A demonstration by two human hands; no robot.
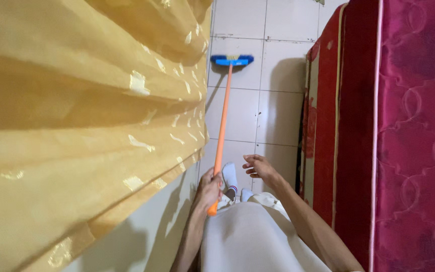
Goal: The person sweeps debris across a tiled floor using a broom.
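My left hand [210, 188] grips the near end of an orange broom handle [222, 126]. The handle runs forward to a blue broom head [231, 60] resting on the white tiled floor [278, 75]. To the right of the handle my right hand [259, 167] hovers free, fingers loosely spread, holding nothing. Below the hands I see my white clothing and a white sock on my foot [230, 176].
A yellow patterned curtain [76, 126] fills the left side, hanging over a pale wall. A red and magenta mattress [388, 136] stands along the right. The tiled floor forms a narrow strip between them.
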